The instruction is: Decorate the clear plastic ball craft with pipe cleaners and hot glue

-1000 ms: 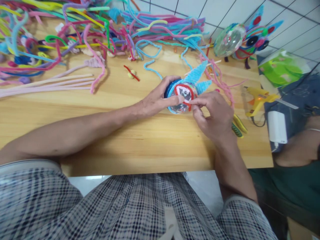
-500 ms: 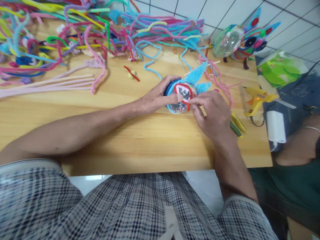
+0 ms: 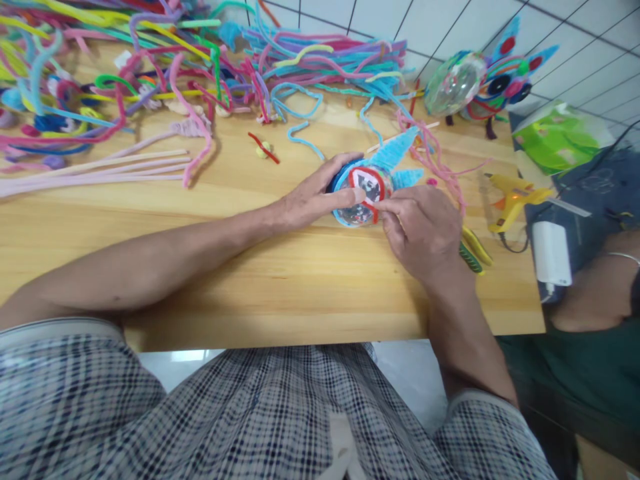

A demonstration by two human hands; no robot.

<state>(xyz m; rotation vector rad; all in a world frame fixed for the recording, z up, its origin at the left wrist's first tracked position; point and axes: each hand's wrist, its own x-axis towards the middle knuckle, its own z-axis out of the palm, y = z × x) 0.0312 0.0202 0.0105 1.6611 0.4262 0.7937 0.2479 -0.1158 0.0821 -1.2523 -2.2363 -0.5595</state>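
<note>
Over the wooden table I see a clear round plastic craft piece (image 3: 356,215) edged with blue pipe cleaner, with two light blue ears (image 3: 395,150) pointing right. My left hand (image 3: 325,190) is wrapped round its left side, the thumb pressing on its face. A red pipe cleaner (image 3: 383,183) is bent into a loop there, with a white one inside it. My right hand (image 3: 423,223) is closed at the loop's lower right, thumb and index finger together against the pipe cleaner. The fingertips partly hide what they pinch.
Loose pipe cleaners (image 3: 115,87) heap at the back left, beside a bundle (image 3: 335,57). A finished-looking animal figure (image 3: 500,83) stands back right. Yellow-handled pliers (image 3: 473,250), a yellow glue gun (image 3: 515,200) and a white box (image 3: 551,253) lie right. Another person's arm (image 3: 600,287) is at the right edge.
Hardly anything differs. My right hand has shifted slightly left along the lower edge of the loop; my left hand keeps its hold.
</note>
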